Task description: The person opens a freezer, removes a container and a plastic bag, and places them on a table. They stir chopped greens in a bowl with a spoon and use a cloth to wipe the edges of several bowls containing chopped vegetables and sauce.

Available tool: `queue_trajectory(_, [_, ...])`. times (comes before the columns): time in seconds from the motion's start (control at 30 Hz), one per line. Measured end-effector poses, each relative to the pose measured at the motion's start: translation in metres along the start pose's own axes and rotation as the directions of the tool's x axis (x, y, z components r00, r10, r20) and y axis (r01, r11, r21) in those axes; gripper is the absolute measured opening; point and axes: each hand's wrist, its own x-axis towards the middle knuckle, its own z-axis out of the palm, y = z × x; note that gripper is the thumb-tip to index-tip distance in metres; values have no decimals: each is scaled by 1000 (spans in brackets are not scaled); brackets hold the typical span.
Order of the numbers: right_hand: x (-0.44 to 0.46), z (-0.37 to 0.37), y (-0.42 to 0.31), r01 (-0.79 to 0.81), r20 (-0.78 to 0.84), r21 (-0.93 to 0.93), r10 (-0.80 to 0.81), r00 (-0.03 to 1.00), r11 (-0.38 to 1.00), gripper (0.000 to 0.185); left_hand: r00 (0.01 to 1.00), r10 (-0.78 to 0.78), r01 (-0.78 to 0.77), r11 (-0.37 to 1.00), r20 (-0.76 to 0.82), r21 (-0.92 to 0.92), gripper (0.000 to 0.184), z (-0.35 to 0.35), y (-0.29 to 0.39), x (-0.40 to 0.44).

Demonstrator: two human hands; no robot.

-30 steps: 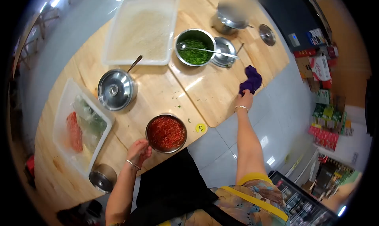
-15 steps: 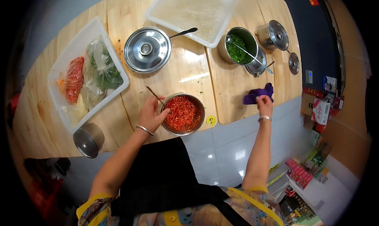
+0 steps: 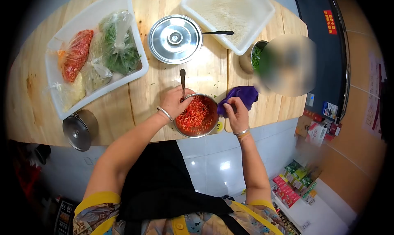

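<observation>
A steel pot of chopped red chili (image 3: 198, 116) stands near the table's front edge, with a spoon (image 3: 183, 79) leaning out over its far left rim. My left hand (image 3: 175, 102) is closed on the pot's left rim, its thumb over the inner side and its fingers partly hidden beyond it. In my right hand (image 3: 237, 114) a purple cloth (image 3: 243, 96) is pinched between thumb and fingers. The cloth's left end is at the pot's right rim; whether it presses on the metal I cannot tell.
A white tub (image 3: 141, 70) with bagged vegetables stands left. Behind are a lidded steel pot (image 3: 170, 50) and a white tray (image 3: 240, 48). A pot of chopped greens (image 3: 247, 61) is partly covered by a blur at right. A small lidded pot (image 3: 79, 132) sits by the front left edge.
My right hand has brought the purple cloth left to the chili pot's rim. My left hand has moved from the spoon area onto the rim. The view has shifted.
</observation>
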Motion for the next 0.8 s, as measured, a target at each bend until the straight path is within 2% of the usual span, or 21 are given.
queue_trajectory(0.07, [4,5,-8,257,62,-192,-249,966,947,17,999,40,-39,998,-18,43,13,2,-3,1])
queue_trajectory(0.13, [6,8,-16,419,226,-298,-363,904,857,29,1000,-7,7,997,9,71,13,-1,1,1])
queue_trajectory(0.2, [-1,11,-13,450,289,-330,-365,885,830,36,997,-58,53,993,42,103,14,-2,1,1])
queue_trajectory(0.33, [-1,10,-5,501,327,-380,-393,859,777,37,996,-16,9,996,88,86,14,0,-7,4])
queue_trajectory(0.43, [2,14,-14,448,345,-426,-317,883,786,35,995,16,-29,990,97,139,14,-1,-11,7])
queue_trajectory(0.5, [14,16,-17,582,353,-491,-463,813,648,34,992,13,-35,983,124,179,16,-1,-14,8])
queue_trajectory(0.53, [18,16,-16,582,357,-493,-460,813,647,34,992,18,-40,985,127,170,16,0,-16,8])
queue_trajectory(0.6, [25,17,-15,643,461,-524,-449,766,559,31,992,22,-41,987,127,157,16,1,-19,9])
queue_trajectory(0.67, [23,19,-17,677,520,-529,-435,735,512,29,988,95,-118,974,123,194,13,0,-21,9])
queue_trajectory(0.73, [14,22,-20,597,520,-655,-297,801,464,29,993,55,-76,977,108,198,13,-3,-17,9])
queue_trajectory(0.8, [-11,32,-16,457,429,-760,-172,887,462,34,995,20,-39,980,97,197,14,-1,-13,5])
